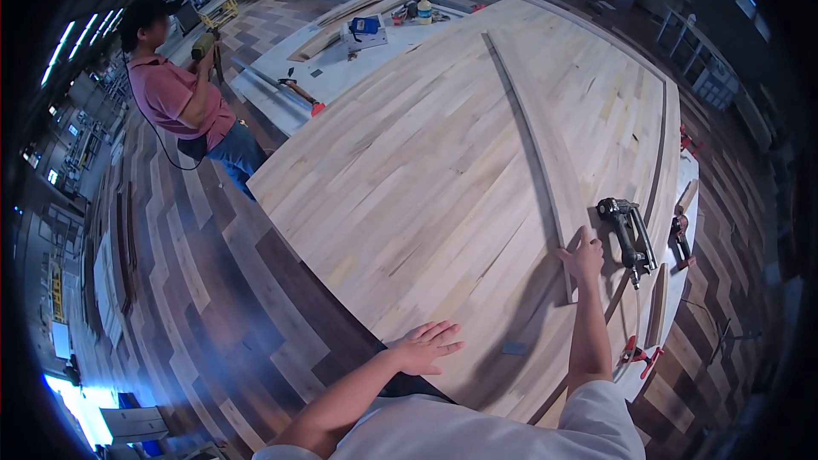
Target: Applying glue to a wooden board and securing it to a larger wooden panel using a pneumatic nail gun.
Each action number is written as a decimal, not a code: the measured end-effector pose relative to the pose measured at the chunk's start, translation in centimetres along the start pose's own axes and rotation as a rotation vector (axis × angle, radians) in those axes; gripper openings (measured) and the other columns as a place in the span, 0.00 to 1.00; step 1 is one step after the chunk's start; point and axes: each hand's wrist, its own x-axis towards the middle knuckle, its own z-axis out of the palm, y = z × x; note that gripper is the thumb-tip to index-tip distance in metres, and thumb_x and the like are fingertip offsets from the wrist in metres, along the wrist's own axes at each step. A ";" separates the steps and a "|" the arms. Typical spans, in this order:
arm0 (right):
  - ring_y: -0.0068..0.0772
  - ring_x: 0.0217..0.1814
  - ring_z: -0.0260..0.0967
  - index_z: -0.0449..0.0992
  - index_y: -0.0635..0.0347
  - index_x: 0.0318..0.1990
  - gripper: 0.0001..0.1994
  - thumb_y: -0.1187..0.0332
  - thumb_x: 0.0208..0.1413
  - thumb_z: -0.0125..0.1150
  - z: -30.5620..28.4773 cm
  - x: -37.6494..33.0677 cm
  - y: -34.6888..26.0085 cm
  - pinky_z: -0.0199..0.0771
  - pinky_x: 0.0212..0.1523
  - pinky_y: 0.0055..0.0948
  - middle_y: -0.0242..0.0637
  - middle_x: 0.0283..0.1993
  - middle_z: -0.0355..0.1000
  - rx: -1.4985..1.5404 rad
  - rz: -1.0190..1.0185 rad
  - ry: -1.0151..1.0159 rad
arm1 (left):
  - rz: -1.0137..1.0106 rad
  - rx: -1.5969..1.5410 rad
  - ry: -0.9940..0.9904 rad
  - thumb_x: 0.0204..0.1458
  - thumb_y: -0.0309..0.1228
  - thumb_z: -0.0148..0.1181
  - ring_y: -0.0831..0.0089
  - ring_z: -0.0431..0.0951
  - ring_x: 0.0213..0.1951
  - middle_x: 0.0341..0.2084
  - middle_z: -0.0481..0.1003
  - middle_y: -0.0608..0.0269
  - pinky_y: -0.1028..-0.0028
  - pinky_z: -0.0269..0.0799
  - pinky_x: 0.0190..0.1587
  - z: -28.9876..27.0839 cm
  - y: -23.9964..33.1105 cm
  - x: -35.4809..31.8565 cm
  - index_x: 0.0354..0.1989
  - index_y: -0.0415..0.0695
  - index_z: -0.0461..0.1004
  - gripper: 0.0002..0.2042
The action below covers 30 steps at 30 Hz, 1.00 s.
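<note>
A large pale panel (pixel 409 162) made of many glued wood strips lies in front of me. My left hand (pixel 426 347) rests on its near edge, palm down with the fingers spread, holding nothing. Toward the right, a long wooden board (pixel 543 145) runs across the panel from near to far. Close to the board's near end, my right hand (pixel 584 257) grips it, thumb on the left side and fingers over the top. Just right of that hand sits a black and silver nail gun (pixel 626 234) with a hose attached. A small grey-blue piece (pixel 514 347) lies between my hands.
At the left a person in a pink shirt (pixel 175 98) holds a green power tool (pixel 204 44). A white worktable (pixel 264 102) beyond the panel carries a hammer (pixel 300 94), boards and a bottle (pixel 424 8). Another tool (pixel 681 238) and red clamps (pixel 635 353) sit along the right edge.
</note>
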 end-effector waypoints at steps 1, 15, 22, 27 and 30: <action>0.53 0.53 0.66 0.60 0.48 0.63 0.43 0.51 0.35 0.71 -0.8 -1.0 -1.0 0.67 0.50 0.44 0.55 0.50 0.65 0.094 -0.035 -0.029 | 0.005 -0.017 0.007 0.52 0.49 0.54 0.58 0.31 0.71 0.71 0.32 0.58 0.61 0.28 0.70 0.1 -0.1 0.0 0.71 0.62 0.39 0.40; 0.24 0.48 0.66 0.69 0.65 0.53 0.31 0.56 0.44 0.69 -0.7 -28.2 4.8 0.67 0.50 0.26 0.31 0.44 0.71 1.393 0.161 -1.098 | -0.276 -1.835 0.839 0.58 0.46 0.53 0.71 0.68 0.53 0.56 0.66 0.65 0.69 0.65 0.56 0.9 -1.9 3.5 0.63 0.43 0.59 0.28; 0.23 0.48 0.64 0.66 0.63 0.60 0.36 0.54 0.44 0.68 -1.6 -28.1 2.5 0.65 0.48 0.23 0.31 0.47 0.71 1.182 -0.141 -1.286 | -0.562 -2.218 0.879 0.46 0.64 0.55 0.72 0.65 0.48 0.40 0.67 0.67 0.65 0.60 0.51 -4.9 -2.2 1.8 0.56 0.54 0.62 0.34; 0.28 0.49 0.68 0.60 0.50 0.66 0.40 0.52 0.44 0.70 0.0 -28.6 2.3 0.67 0.52 0.27 0.36 0.51 0.70 0.928 -0.277 -1.264 | -0.540 -2.132 0.827 0.48 0.55 0.60 0.80 0.70 0.30 0.32 0.68 0.71 0.78 0.66 0.28 -3.5 -2.8 2.7 0.47 0.53 0.67 0.25; 0.36 0.42 0.71 0.72 0.54 0.55 0.29 0.53 0.47 0.69 1.1 -26.8 2.8 0.71 0.45 0.32 0.39 0.47 0.71 0.713 -0.483 -0.751 | -0.611 -2.097 0.985 0.50 0.48 0.59 0.82 0.68 0.22 0.29 0.68 0.73 0.81 0.63 0.19 -3.2 -2.6 2.6 0.46 0.52 0.67 0.20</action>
